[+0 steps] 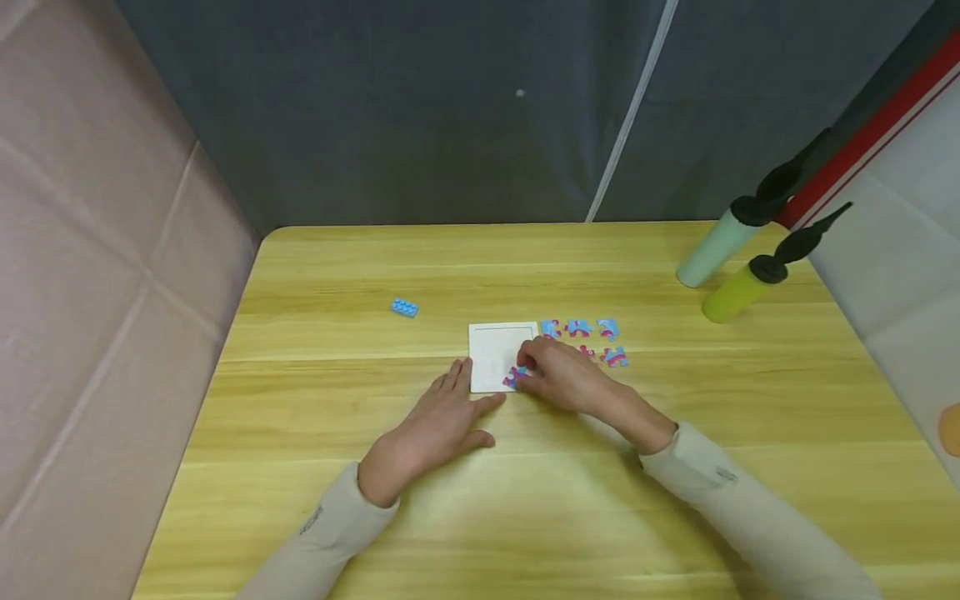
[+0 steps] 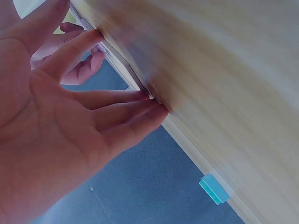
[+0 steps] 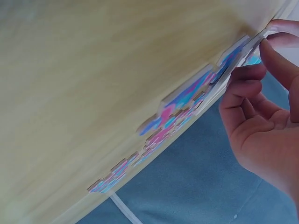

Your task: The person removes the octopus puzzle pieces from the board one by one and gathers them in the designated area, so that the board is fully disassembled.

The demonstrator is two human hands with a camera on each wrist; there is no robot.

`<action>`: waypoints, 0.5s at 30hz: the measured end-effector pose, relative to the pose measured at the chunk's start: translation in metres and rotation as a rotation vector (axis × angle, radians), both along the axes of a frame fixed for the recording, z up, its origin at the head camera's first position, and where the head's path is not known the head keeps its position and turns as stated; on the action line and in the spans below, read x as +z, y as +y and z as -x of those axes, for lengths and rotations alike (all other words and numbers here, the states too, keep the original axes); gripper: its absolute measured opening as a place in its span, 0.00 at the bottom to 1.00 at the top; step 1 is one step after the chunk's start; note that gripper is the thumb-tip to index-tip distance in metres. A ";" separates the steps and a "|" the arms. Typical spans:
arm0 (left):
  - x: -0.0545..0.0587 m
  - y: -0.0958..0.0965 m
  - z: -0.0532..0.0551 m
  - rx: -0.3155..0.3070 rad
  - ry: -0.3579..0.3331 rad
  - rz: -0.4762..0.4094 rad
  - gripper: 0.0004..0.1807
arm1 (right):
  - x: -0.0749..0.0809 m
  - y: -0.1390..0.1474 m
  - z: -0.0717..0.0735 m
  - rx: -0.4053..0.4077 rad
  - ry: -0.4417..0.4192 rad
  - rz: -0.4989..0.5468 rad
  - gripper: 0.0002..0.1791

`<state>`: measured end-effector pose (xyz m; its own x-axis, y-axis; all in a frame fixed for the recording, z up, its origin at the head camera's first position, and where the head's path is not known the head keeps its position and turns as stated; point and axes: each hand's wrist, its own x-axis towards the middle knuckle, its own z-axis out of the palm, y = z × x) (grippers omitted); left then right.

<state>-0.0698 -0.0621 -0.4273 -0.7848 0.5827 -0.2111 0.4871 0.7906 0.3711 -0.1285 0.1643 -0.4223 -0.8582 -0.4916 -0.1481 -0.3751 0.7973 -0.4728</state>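
Observation:
A square white puzzle tray [image 1: 491, 350] lies on the wooden table. My left hand [image 1: 442, 417] is spread flat at its lower left, with fingertips against the left edge and the index finger along the near edge; this hand holds nothing. In the tray's near right corner is a blue and pink jigsaw piece [image 1: 514, 378]. The thumb and curled fingers of my right hand [image 1: 562, 373] pinch this piece at its right side. More jigsaw pieces [image 1: 578, 328] lie in rows right of the tray, partly hidden behind the right hand. The right wrist view shows pieces [image 3: 163, 123] edge-on.
A blue toy building brick [image 1: 405, 307] sits left of and beyond the tray. Two cylinders with black pointed tops, one pale green [image 1: 712, 250] and one yellow-green [image 1: 733, 296], stand at the back right. A dark grey curtain [image 1: 420, 117] hangs behind the table.

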 end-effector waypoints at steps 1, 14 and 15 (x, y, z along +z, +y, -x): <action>0.000 0.000 0.000 -0.002 0.002 0.001 0.33 | 0.000 0.000 0.000 0.002 0.000 0.007 0.11; 0.000 0.000 0.000 -0.010 0.009 0.006 0.33 | 0.001 -0.001 -0.001 0.019 -0.058 0.126 0.06; 0.000 0.000 0.000 -0.009 0.007 0.009 0.33 | 0.001 0.000 0.000 0.019 -0.065 0.143 0.06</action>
<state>-0.0697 -0.0618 -0.4272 -0.7814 0.5875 -0.2104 0.4966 0.7896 0.3604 -0.1284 0.1645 -0.4218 -0.8396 -0.5273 -0.1303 -0.3541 0.7132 -0.6050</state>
